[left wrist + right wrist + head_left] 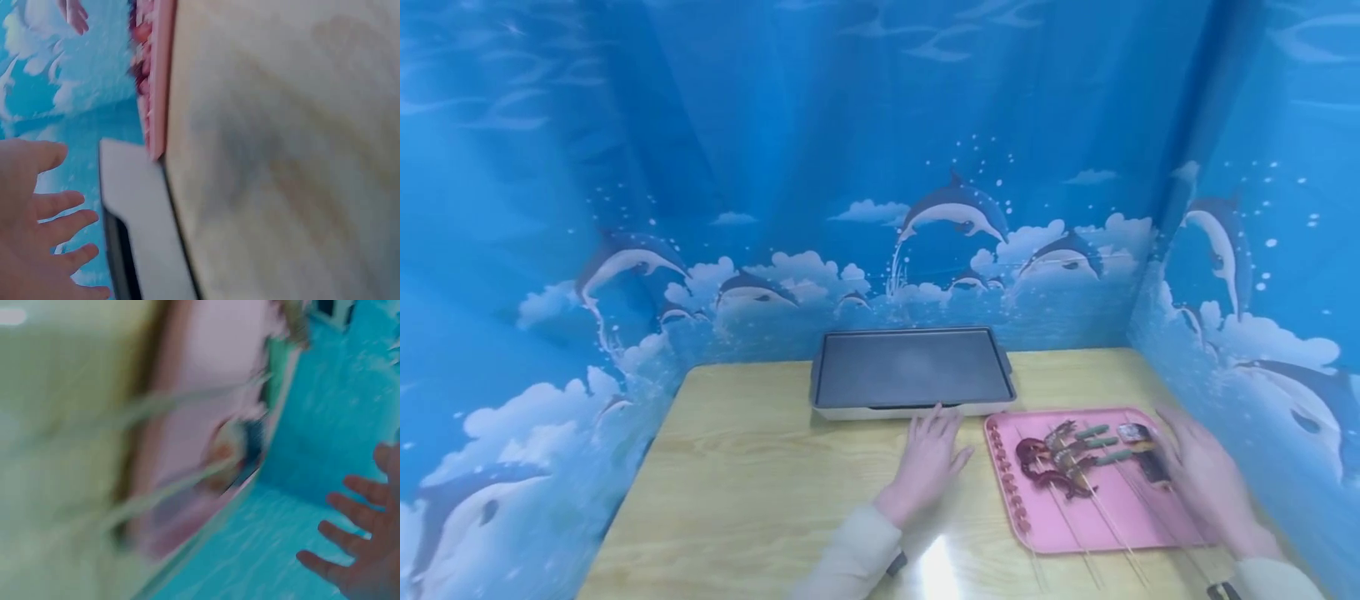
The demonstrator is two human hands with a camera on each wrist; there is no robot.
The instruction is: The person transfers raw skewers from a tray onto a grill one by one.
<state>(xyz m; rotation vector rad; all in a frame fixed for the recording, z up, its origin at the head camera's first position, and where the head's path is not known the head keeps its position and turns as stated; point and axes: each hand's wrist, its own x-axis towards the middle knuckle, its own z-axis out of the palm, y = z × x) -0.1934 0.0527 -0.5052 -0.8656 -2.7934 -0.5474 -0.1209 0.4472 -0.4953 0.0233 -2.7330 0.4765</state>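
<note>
My left hand (925, 458) is spread, its fingertips near the front edge of a flat black griddle (913, 367) with a pale base. In the left wrist view that hand's fingers (69, 225) are straight and apart, with nothing held. Over the right edge of a pink tray (1052, 525) my right hand (1202, 475) stretches out, blurred; its fingers (350, 512) look loosely spread and empty. On the tray lie dark red curled skewers (1048, 475), shrimp skewers (1067, 458), green pieces (1101, 444) and a dark skewered piece (1150, 467) beside the right hand.
A row of small red pieces (1009, 483) lines the tray's left side. Thin skewer sticks (1101, 517) reach past the tray's front rim over the wooden table (737, 500). Blue dolphin-print curtains (880, 167) enclose the back and sides.
</note>
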